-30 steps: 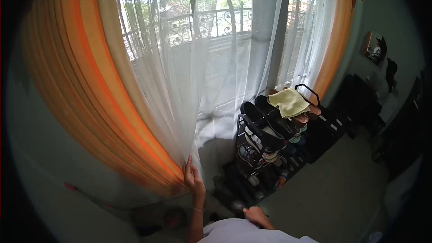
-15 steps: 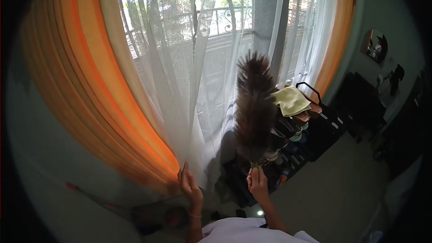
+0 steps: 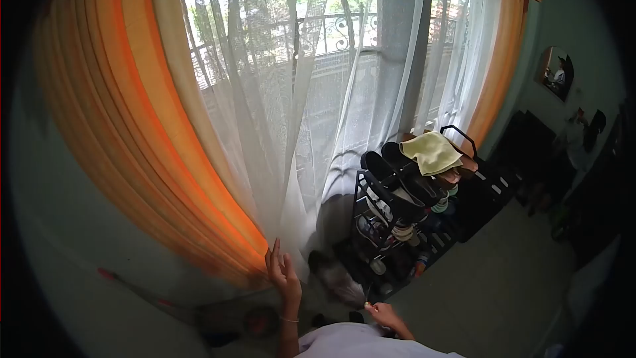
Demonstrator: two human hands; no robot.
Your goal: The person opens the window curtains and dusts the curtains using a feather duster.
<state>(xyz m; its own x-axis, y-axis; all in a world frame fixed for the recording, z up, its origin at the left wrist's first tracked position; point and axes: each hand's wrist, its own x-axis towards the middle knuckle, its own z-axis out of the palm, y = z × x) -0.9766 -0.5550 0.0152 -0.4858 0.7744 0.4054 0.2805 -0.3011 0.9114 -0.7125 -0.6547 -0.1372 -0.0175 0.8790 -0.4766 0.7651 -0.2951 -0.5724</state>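
My right hand (image 3: 383, 313) is closed around the handle of a feather duster (image 3: 336, 280). The duster's head, smeared by motion, points up and to the left, low beside the shoe rack. My left hand (image 3: 283, 273) is raised with its fingers stretched out, by the lower edge of the orange curtain (image 3: 218, 205). Whether the fingers touch the cloth I cannot tell. Beyond that hand hangs a white sheer curtain (image 3: 281, 179).
A black shoe rack (image 3: 361, 202) holding several shoes stands ahead on the right. A pale yellow cloth (image 3: 432, 152) lies on top. A mirror (image 3: 558, 74) hangs on the right wall. A thin pole (image 3: 142, 294) leans low at the left.
My right hand has come down towards my body, and the duster has swung from upright in front of the rack to low on its left. My left hand has barely moved.
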